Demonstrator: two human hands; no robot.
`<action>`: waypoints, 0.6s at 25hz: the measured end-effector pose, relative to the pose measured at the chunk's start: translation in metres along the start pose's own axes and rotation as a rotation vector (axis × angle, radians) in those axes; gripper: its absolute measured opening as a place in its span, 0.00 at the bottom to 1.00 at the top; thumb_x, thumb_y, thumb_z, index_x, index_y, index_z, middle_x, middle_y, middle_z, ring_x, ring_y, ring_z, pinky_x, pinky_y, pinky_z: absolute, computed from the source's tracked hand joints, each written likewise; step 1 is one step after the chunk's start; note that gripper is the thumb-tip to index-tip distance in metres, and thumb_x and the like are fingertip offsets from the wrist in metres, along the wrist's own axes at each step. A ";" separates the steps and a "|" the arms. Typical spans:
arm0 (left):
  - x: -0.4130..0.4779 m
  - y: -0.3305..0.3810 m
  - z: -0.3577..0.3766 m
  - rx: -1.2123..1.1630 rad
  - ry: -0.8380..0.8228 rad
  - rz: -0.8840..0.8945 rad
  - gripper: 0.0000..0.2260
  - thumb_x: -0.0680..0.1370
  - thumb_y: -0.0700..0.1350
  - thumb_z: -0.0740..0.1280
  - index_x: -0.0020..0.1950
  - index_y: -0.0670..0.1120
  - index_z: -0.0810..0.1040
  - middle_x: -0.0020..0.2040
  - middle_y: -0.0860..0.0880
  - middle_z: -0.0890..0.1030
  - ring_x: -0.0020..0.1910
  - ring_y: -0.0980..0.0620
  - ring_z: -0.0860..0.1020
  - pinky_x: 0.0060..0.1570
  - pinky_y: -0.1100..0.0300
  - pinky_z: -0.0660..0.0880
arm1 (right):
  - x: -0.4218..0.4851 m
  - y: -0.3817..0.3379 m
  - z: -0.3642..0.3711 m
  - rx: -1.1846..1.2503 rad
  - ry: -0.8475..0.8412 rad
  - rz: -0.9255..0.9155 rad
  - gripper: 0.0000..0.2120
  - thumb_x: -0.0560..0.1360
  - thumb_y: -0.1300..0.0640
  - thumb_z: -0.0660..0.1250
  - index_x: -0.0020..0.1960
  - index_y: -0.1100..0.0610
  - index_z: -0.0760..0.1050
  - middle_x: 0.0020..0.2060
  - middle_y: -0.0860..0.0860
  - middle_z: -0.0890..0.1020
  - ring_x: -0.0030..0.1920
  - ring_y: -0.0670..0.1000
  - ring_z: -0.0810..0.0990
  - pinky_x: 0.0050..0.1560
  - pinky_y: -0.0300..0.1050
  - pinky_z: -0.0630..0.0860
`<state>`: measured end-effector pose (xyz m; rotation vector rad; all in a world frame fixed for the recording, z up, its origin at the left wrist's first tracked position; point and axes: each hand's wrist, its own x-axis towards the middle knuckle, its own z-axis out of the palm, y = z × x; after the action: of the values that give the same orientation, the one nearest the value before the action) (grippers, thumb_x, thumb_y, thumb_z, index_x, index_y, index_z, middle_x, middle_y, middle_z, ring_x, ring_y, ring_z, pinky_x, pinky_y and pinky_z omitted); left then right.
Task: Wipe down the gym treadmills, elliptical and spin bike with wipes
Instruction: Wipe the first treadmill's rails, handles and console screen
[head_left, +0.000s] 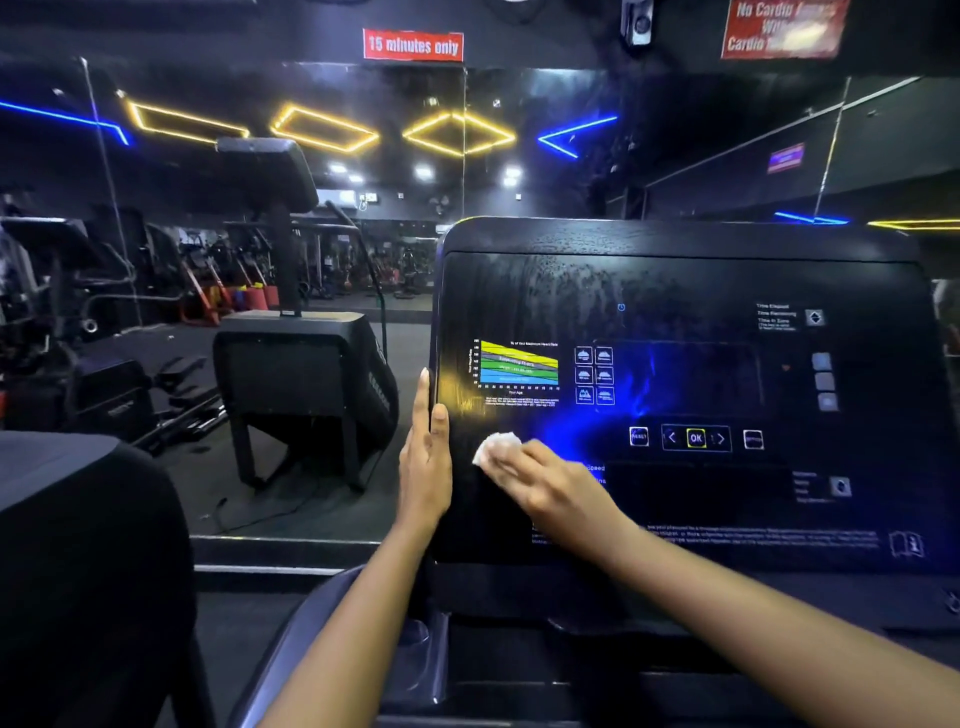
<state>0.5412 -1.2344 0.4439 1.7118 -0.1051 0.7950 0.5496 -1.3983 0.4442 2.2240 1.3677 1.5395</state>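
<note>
Left hand (426, 457): upright at the left edge of the treadmill console (675, 244), fingers (424, 387) straight along the edge, thumb on the front face. Right hand (545, 488): forearm reaching up-left, fingers flattened over a white wipe (497, 446), pressing it to the console's lower-left face; blurred. Wipe crumpled, protruding up-left, no clear long axis. Console wide, facing the person, streaked wet above. Mirror wall (291, 171) ahead; red sign (413, 45).
</note>
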 end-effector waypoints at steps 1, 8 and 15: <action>0.000 0.000 0.000 0.008 -0.003 -0.004 0.36 0.69 0.73 0.45 0.76 0.63 0.52 0.67 0.66 0.61 0.64 0.63 0.63 0.60 0.66 0.59 | -0.009 -0.007 -0.001 -0.002 -0.010 -0.008 0.17 0.78 0.64 0.53 0.58 0.59 0.79 0.52 0.53 0.81 0.42 0.50 0.72 0.29 0.39 0.73; 0.001 -0.007 0.000 0.055 -0.007 -0.014 0.29 0.73 0.70 0.45 0.74 0.68 0.50 0.73 0.51 0.67 0.69 0.46 0.69 0.64 0.56 0.65 | -0.020 0.000 -0.022 0.300 0.013 0.090 0.14 0.75 0.63 0.59 0.54 0.55 0.81 0.52 0.48 0.82 0.49 0.49 0.77 0.42 0.39 0.78; 0.002 -0.009 0.001 0.083 0.007 0.015 0.24 0.75 0.70 0.45 0.71 0.71 0.49 0.70 0.47 0.72 0.63 0.42 0.74 0.63 0.46 0.70 | 0.017 0.028 -0.010 0.036 -0.036 0.215 0.14 0.73 0.65 0.60 0.56 0.57 0.78 0.52 0.50 0.80 0.45 0.51 0.74 0.23 0.43 0.75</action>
<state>0.5477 -1.2315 0.4373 1.7885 -0.0809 0.8266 0.5603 -1.4063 0.4763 2.4785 1.1888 1.5391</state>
